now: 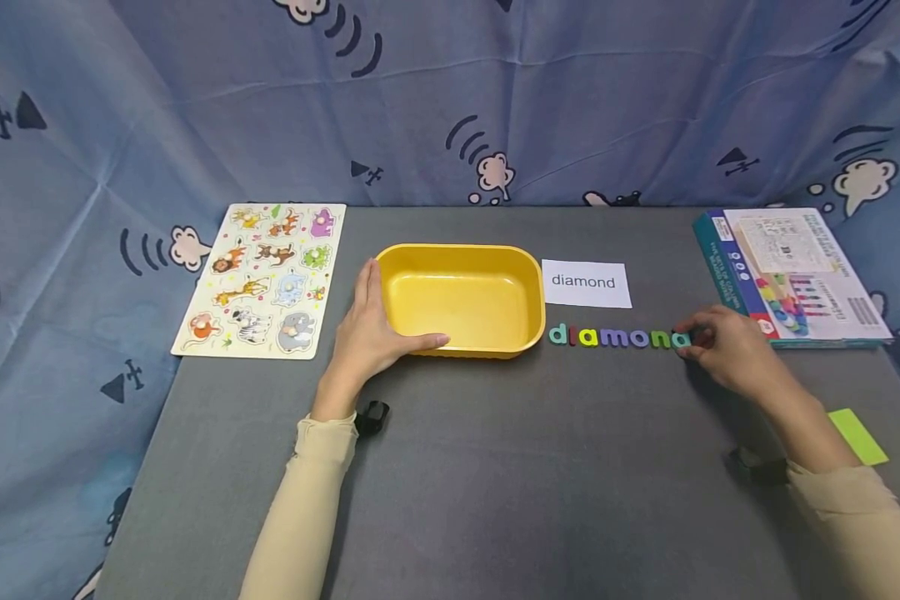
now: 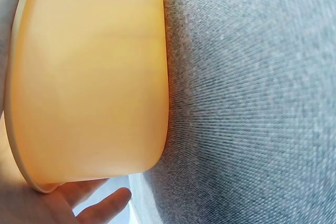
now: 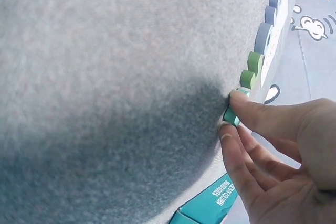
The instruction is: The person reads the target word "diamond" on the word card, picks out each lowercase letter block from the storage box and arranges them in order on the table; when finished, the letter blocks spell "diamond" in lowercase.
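My left hand (image 1: 363, 335) holds the left end of a yellow plastic tub (image 1: 461, 302), thumb along the front rim and fingers at the left side. In the left wrist view the tub's side wall (image 2: 97, 77) fills much of the picture. At the right end of a row of coloured letters, my right hand (image 1: 738, 352) pinches a teal letter d (image 1: 680, 340) between thumb and fingertips. Left of it the row starts with another teal letter d (image 1: 558, 334), and purple, yellow and green letters follow. A white card (image 1: 587, 284) printed "diamond" lies just behind the row.
An animal puzzle board (image 1: 262, 283) lies at the left. At the back right is a boxed set (image 1: 795, 275) with a teal side. A yellow-green sticky note (image 1: 858, 436) lies beside my right forearm. Blue patterned cloth (image 1: 450, 100) hangs behind the grey table (image 1: 540, 483).
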The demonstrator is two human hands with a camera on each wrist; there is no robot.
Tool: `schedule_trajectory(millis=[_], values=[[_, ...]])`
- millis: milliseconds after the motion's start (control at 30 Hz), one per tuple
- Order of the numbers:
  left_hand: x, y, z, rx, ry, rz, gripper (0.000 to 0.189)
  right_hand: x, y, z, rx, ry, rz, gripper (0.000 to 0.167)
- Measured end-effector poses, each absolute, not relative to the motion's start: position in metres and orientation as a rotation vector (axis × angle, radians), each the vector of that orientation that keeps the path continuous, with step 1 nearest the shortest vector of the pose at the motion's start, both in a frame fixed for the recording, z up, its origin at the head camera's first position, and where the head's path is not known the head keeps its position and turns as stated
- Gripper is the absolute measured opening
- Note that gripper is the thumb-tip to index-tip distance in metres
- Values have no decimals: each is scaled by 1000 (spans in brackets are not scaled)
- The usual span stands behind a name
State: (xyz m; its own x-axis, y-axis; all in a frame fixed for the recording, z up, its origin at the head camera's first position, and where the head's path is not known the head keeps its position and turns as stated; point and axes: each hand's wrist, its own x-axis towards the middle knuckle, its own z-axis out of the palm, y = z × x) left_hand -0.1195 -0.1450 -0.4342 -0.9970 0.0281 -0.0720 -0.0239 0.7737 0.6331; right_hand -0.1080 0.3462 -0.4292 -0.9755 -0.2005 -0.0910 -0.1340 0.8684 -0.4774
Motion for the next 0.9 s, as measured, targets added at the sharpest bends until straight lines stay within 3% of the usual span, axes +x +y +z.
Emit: schedule_trajectory(millis=[667, 900], values=[[-120, -146, -434, 8, 2894, 1008, 155, -107, 345, -432, -232, 2925, -721, 23], [-121, -144, -434, 12, 2881, 1011, 155, -106, 345, -424, -213, 2904, -713, 32]])
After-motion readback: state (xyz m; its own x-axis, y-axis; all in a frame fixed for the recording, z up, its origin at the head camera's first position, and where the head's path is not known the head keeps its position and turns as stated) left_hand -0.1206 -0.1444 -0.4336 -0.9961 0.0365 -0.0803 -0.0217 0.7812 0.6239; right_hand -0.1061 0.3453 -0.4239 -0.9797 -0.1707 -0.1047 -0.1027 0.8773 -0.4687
